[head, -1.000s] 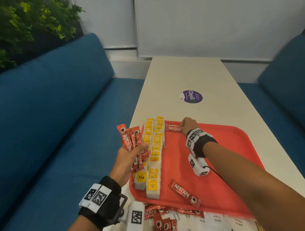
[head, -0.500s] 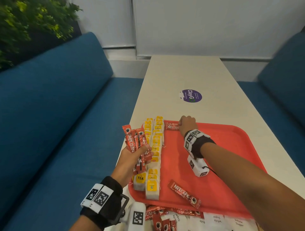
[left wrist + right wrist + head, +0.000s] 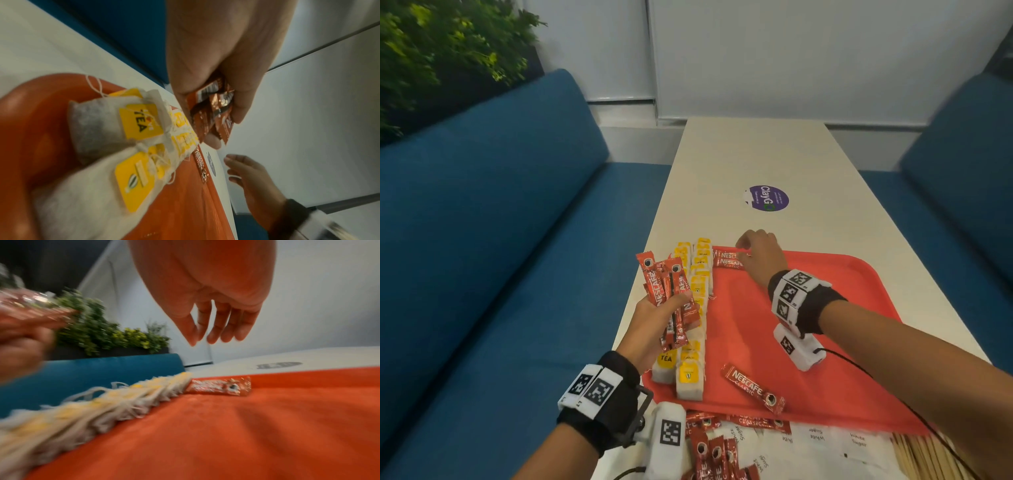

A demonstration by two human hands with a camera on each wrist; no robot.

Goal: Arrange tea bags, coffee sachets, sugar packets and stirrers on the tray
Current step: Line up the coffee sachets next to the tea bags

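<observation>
With tea bags lining the tray's left side, the left hand is gripping a sachet bunch while the right hand, fingers loose and empty, is hovering over two placed sachets; sugar packets and stirrers are waiting off-tray.

"NESCAFE CLASSIC" on red coffee sachets, "TEA" on yellow tea bag tags, "White Sugar" on sugar packets, "ClayGO" on purple table sticker

Yellow-tagged tea bags are lying in rows along the red tray's nine o'clock edge; two coffee sachets are sitting at eleven o'clock.
</observation>
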